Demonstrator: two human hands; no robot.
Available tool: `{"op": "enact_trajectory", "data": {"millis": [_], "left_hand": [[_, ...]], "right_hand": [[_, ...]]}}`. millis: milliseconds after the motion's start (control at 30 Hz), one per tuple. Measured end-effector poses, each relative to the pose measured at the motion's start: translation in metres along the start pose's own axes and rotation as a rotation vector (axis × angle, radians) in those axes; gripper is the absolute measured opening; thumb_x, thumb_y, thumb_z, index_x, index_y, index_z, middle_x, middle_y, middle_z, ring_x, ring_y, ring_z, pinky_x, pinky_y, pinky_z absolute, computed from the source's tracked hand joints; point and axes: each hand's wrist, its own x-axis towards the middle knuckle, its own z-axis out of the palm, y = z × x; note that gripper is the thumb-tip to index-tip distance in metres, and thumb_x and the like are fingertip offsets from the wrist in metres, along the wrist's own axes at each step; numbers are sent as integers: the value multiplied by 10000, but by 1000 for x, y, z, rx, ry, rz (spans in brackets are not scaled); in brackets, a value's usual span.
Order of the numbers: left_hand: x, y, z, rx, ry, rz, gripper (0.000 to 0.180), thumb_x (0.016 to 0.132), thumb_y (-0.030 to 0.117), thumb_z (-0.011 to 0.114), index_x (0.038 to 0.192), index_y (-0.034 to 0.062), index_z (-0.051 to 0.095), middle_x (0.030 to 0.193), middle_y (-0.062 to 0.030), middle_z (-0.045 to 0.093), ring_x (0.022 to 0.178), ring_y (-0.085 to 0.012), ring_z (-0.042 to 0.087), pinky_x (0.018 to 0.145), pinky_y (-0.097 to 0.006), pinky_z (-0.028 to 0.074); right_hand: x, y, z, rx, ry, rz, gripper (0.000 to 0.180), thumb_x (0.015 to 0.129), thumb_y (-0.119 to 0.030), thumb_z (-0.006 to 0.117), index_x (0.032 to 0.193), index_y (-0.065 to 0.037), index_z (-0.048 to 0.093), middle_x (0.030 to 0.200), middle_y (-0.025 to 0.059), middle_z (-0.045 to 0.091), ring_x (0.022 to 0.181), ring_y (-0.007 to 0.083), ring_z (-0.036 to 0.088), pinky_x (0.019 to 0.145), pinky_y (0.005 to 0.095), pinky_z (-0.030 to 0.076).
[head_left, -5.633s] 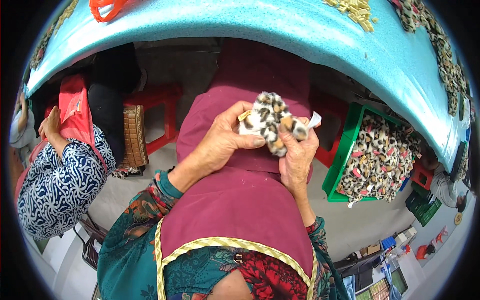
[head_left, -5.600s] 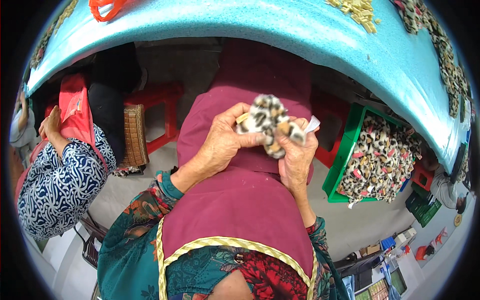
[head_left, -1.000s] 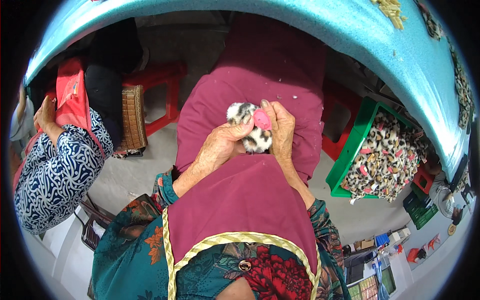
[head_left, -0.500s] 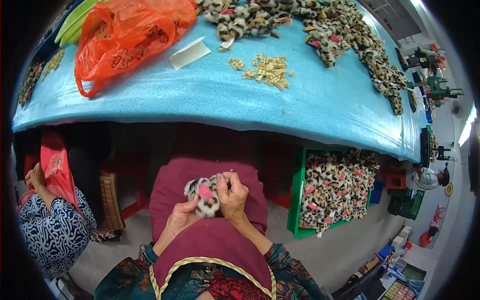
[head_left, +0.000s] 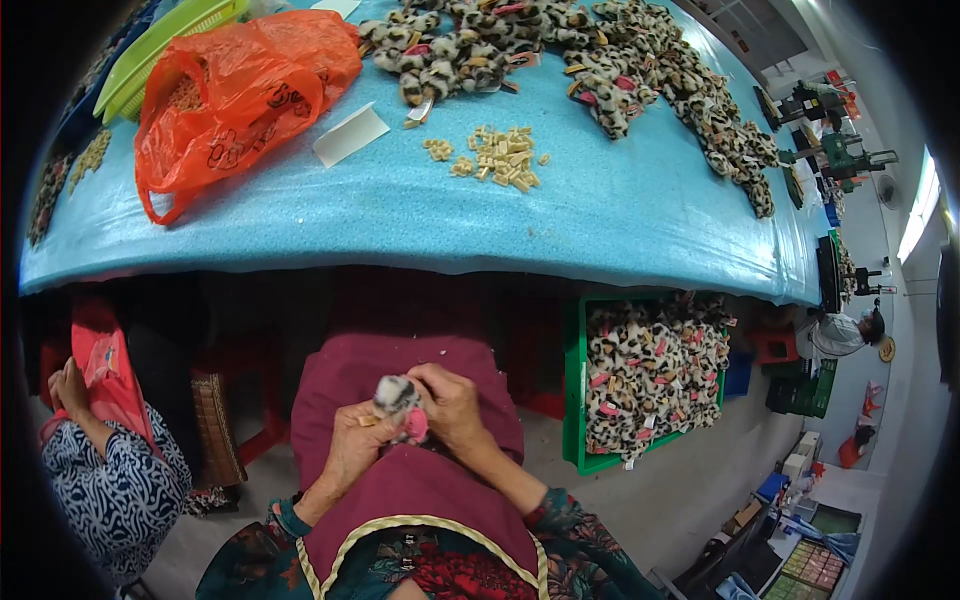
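Plush toy (head_left: 398, 402) half-hidden, hands (head_left: 352, 447) clasping

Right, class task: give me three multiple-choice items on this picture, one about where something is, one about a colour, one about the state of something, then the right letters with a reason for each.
1. Where does the green crate of leopard-print toys stand?
A. On the blue table
B. On the floor at the person's right
C. On the person's lap

2. What colour is the plastic bag on the blue table?
A. Orange
B. White
C. Black

3. How is the small leopard-print toy over the lap held?
A. By the left hand alone
B. It lies loose on the lap
C. Between both hands

Answers:
1 B, the crate sits below the table edge, on the floor to the right.
2 A, the bag is bright orange.
3 C, the left hand and right hand both grip it.
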Motion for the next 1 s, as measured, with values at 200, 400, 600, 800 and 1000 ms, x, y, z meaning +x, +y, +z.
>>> {"op": "enact_trajectory", "data": {"millis": [200,400,600,800,1000], "left_hand": [[16,14,-15,52,193,-138,134,845,110,638,821,-20,666,744,-62,662,636,-95,591,605,-231,474],[42,13,-10,-95,138,-236,132,861,99,611,845,-19,670,756,-60,662,650,-110,603,606,-237,486],[51,3,-25,-175,200,-269,119,866,71,589,884,-26,657,814,-88,666,715,-149,630,667,-281,519],[56,11,-14,-178,132,-280,126,856,78,600,883,-32,655,815,-90,665,712,-147,628,661,-271,508],[53,9,-19,-19,213,-275,133,845,96,599,839,-21,661,757,-62,658,655,-111,598,604,-243,466]], "right_hand": [[119,-57,-126,12,487,-13,23,819,16,587,821,1,604,723,45,600,635,92,557,557,223,442],[217,-18,-168,-173,238,-213,191,731,44,643,916,-2,645,800,43,629,704,108,573,587,240,469],[237,-1,-163,-339,19,-236,207,678,17,698,873,-51,677,795,45,628,664,118,565,571,249,464],[224,-9,-178,-256,79,-258,121,739,15,667,854,-24,663,833,42,648,644,105,568,580,231,471],[134,-49,-168,696,-24,36,133,789,88,592,920,80,609,927,180,634,717,172,639,629,248,532]]}}
